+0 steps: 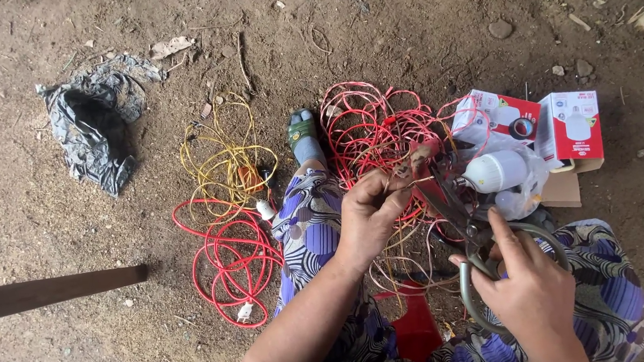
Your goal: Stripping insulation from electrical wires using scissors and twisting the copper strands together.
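My left hand pinches a thin wire from the tangled red and pale wire pile in front of me. My right hand grips the handles of large metal scissors, whose blades point up toward the pinched wire end. I cannot tell whether the blades touch the wire. My patterned purple trouser legs stretch under both hands.
A yellow wire coil and a thick red wire coil lie on the dirt at left. A crumpled grey plastic bag is farther left. Two red-and-white boxes and white bulbs in clear plastic sit right. A wooden plank juts in at left.
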